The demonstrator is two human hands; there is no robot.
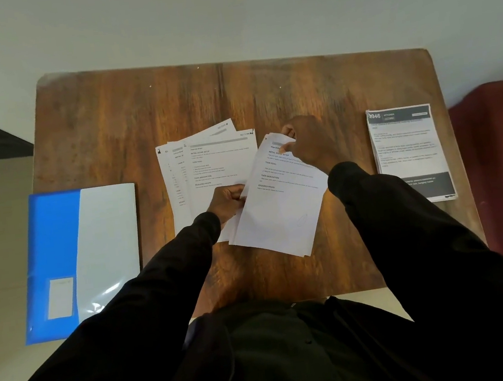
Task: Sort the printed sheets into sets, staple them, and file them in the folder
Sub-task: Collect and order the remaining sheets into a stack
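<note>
Several white printed sheets (210,167) lie fanned out on the middle of the wooden table (141,115). A thin set of sheets (280,206) is tilted to the right over them. My left hand (228,204) pinches that set at its left edge. My right hand (307,144) pinches the set's top right corner. A blue and white folder (79,260) lies shut at the table's left edge, partly overhanging it. A separate stack with dark header and footer bands (410,153) rests at the right. No stapler is in view.
A dark red seat (501,162) stands right of the table. A pale wall runs behind the table's far edge. Bare wood shows across the table's far half. My black sleeves cover the near edge.
</note>
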